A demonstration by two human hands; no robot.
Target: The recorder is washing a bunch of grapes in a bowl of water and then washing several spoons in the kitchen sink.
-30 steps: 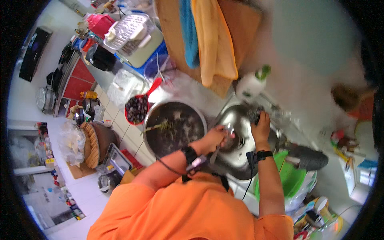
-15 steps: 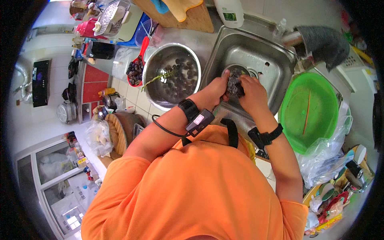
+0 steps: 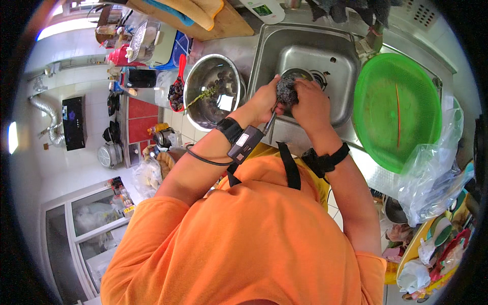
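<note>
Over the sink (image 3: 343,94), my hands are close together around a dark grey, rough clump that looks like a steel wool scourer (image 3: 287,91). My right hand (image 3: 311,104) curls its fingers over its right side. My left hand (image 3: 265,101) is closed at its left, with the thumb up along the edge. A thin metal handle (image 3: 270,123) sticks out below my left fingers toward my body. Just beyond the clump a round metal rim (image 3: 299,72) shows; whether it belongs to the handle is hidden.
Left of the sink stands a steel bowl (image 3: 234,63) with dark grapes and a green stem in water. A red scoop of grapes (image 3: 176,95) lies beside it. At right are a green basin (image 3: 376,117) and a clear plastic bag (image 3: 427,178). A cutting board (image 3: 239,25) leans behind.
The view has shifted, so the sink and basin sit differently in it. Both hands stay closed around the grey clump, and the metal handle now shows below my left hand.
</note>
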